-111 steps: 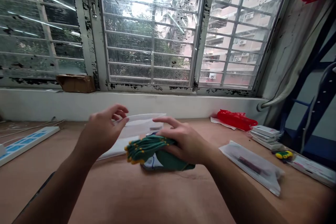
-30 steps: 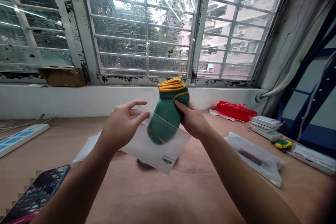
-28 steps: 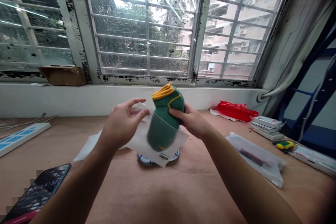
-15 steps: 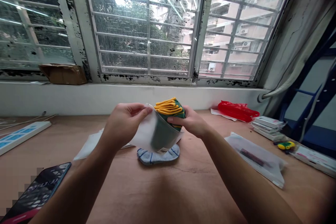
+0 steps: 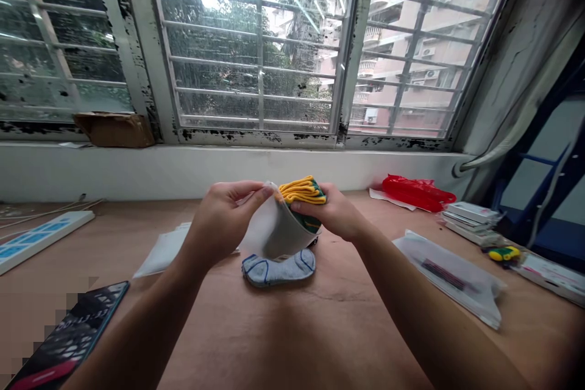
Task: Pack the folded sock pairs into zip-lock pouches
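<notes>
My left hand (image 5: 231,213) pinches the rim of a frosted plastic bag (image 5: 274,228) between thumb and fingers, above the table. Folded socks (image 5: 302,190), yellow at the top and green below, are gripped by my right hand (image 5: 340,210), its thumb across the front. The lower part of the socks sits inside the bag's mouth, dimly visible through the plastic, while the yellow ends stick out. Beneath the bag, a grey pair of socks with blue lines (image 5: 278,269) lies folded on the table.
Flat frosted bags (image 5: 162,250) lie left of centre, with a phone (image 5: 68,335) nearer me and a power strip (image 5: 46,241) behind. To the right are a bag with a dark item inside (image 5: 450,277), a red plastic bag (image 5: 418,193) and stacked small boxes (image 5: 470,216).
Both hands have shifted slightly right, the left one more, closer to the right. The yellow and green socks have tilted a little, and the dark shape through the bag looks smaller.
</notes>
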The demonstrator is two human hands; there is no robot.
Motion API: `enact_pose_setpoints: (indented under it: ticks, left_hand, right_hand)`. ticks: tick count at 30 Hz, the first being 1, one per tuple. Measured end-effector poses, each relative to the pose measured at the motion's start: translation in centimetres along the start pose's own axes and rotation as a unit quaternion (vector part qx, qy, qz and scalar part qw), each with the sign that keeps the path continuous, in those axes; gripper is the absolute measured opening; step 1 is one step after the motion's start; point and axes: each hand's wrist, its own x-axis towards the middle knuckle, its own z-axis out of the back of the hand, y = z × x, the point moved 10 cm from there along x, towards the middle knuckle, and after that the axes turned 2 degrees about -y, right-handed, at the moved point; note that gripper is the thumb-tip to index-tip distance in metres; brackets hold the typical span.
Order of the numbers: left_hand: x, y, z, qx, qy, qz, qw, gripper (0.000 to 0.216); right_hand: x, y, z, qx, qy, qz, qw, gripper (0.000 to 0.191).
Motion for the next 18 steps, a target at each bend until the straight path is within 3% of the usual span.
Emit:
enact_pose_setpoints:
  ticks: [5, 12, 18]
  left_hand:
    - [-0.3, -0.5, 0.3, 0.014, -0.023, -0.009, 1.0, 0.034]
    - [-0.7, -1.7, -0.3, 0.01, -0.031, -0.056, 0.998, 0.03]
    - [-1.3, -2.6, -1.6, -0.01, -0.006, -0.088, 0.996, 0.024]
  right_hand:
    - [-0.4, 0.9, -0.5, -0.082, 0.009, 0.015, 0.996, 0.032]
    - [-1.2, 1.7, -0.8, -0.209, 0.046, -0.022, 0.977, 0.018]
    - [-1.1, 1.4, -1.9, -0.142, 0.07, -0.01, 0.987, 0.018]
